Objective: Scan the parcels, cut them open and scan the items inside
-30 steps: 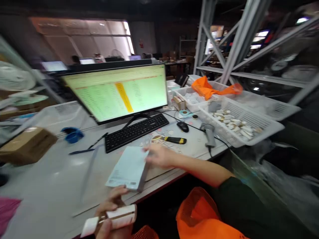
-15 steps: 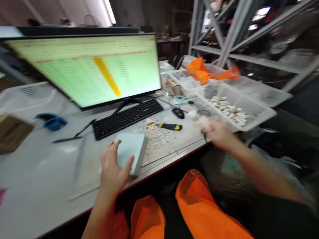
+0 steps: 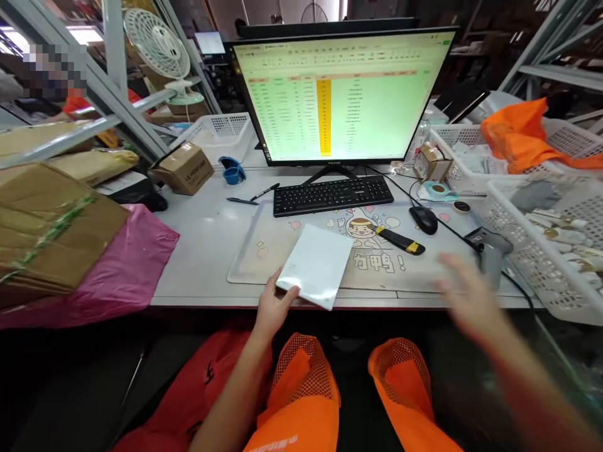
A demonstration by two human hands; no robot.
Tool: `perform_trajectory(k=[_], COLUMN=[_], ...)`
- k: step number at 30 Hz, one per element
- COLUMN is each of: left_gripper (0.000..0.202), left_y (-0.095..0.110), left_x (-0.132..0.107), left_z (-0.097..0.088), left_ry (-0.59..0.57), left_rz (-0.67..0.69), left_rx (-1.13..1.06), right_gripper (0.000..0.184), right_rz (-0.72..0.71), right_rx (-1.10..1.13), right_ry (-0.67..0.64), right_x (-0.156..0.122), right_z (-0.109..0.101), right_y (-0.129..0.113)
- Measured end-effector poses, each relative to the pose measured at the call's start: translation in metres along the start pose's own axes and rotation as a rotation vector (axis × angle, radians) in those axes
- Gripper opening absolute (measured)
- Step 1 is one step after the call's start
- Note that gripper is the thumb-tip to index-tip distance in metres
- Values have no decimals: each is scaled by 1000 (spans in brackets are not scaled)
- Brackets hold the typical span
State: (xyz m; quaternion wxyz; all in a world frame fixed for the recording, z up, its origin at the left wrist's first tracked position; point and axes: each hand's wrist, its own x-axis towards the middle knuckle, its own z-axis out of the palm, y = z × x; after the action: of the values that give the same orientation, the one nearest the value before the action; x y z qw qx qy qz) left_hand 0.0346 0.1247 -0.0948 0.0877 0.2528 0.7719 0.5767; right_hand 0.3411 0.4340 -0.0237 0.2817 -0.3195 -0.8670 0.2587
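Observation:
My left hand (image 3: 274, 306) grips the near corner of a pale blue-white flat packet (image 3: 316, 265) that lies at the desk's front edge, on a clear desk mat (image 3: 367, 257) printed with a cartoon. My right hand (image 3: 466, 298) hovers over the mat's right end, blurred by motion, with fingers that look spread and nothing in them. It is close to a grey handheld barcode scanner (image 3: 490, 248) lying at the desk's right. A yellow-and-black utility knife (image 3: 400, 240) rests on the mat between the packet and the scanner.
A black keyboard (image 3: 332, 194), mouse (image 3: 423, 220) and a monitor (image 3: 342, 97) showing a green spreadsheet stand behind the mat. White baskets (image 3: 537, 263) of small items and an orange cloth (image 3: 522, 135) fill the right. Cardboard boxes (image 3: 47, 226), a pink bag (image 3: 122, 263) and a fan (image 3: 157, 47) sit on the left.
The view swung left and downward. My left hand shifted from lying on top of the packet to gripping its near corner. My right hand pulled back from the baskets toward the scanner.

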Motion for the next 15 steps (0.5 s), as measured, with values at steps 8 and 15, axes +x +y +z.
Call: perform_trajectory(k=[8,15], left_gripper=[110,94], left_y=[-14,5], left_x=[-60,-45], left_z=[26,25], left_ry=[75,55], left_rz=[142,-3], left_rx=[-371,-354], right_gripper=[93,81], right_rz=[-308,-804], right_rx=[523,355], right_ry=[-130,-6], right_x=[-51,-19], right_z=[167,128], right_y=[-85,-67])
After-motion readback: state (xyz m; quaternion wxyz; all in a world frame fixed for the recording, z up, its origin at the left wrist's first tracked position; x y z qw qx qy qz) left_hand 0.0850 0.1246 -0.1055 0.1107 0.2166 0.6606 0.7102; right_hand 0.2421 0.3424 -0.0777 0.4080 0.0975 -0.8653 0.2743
